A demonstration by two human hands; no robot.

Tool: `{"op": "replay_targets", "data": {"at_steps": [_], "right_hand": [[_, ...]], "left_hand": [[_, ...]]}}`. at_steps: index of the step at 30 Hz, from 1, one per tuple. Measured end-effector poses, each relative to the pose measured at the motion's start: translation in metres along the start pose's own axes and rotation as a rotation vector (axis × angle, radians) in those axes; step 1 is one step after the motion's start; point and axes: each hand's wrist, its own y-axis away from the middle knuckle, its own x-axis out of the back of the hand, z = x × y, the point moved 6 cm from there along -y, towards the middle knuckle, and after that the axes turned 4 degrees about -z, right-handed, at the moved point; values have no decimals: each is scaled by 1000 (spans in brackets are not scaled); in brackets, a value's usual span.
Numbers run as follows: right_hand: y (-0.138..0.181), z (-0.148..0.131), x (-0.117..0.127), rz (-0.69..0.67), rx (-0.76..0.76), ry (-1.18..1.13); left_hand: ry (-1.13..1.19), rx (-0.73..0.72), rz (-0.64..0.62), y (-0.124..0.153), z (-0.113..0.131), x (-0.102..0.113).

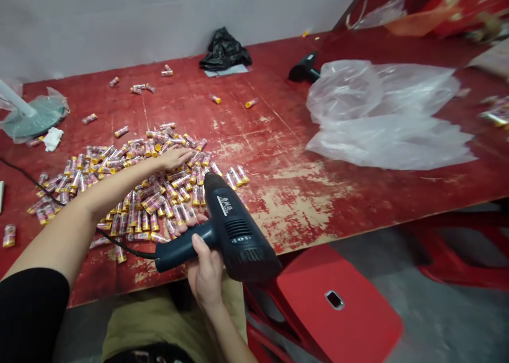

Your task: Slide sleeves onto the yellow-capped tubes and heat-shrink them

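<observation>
My right hand [204,265] is wrapped round the handle of a dark blue heat gun [230,227], whose nozzle points away over a pile of several small wrapped tubes [135,188] with yellow caps. My left hand [174,157] reaches across the pile with its fingers stretched out flat, resting on the tubes at the far side. The gun's black cord [119,244] runs left across the red table [278,140].
Loose tubes [139,88] lie scattered further back. A clear plastic bag [389,116] is spread at the right, a second black heat gun [304,68] behind it. A black bag [225,50] sits by the wall, a wrapped fan base [32,116] at left, a red stool [338,299] below.
</observation>
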Motion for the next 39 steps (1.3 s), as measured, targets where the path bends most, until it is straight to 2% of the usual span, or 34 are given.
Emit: {"op": "replay_targets", "data": {"at_steps": [4,9,14,16,19,22,25,26,29,30,32,33,34,36,39], "right_hand": [[5,-5,2,106,99,21],[23,0,6,71,123,162],[32,5,20,49,206,378],[30,5,24,53,229,418],[24,2,23,85,246,410],[19,-5,14,104,268,390],[22,-8,-6,40,260,428],[25,-7,-14,-7,245,448],[35,-9,-38,-188,235,491],[36,-12,-44,-274,264,522],[33,-23,-47,-434,387,646],[26,-31,-39,-464,472,744],[15,-39,-25,-439,555,858],[-16,-55,19,-213,660,1119],[-65,-56,87,65,555,1529]], "left_hand": [[-61,-64,51,9,9,-5],[-59,-153,12,13,23,-15],[-26,-128,58,19,38,-10],[0,-72,121,32,51,1],[114,34,250,82,87,26],[282,9,109,161,143,27],[358,-25,21,235,188,8],[368,-16,67,253,195,2],[398,104,402,288,192,-6],[412,160,512,296,187,-7],[450,270,646,311,176,-8],[476,317,681,318,172,-7],[503,357,714,327,169,-6],[531,407,779,347,164,-2],[529,460,876,380,160,-2]]}}
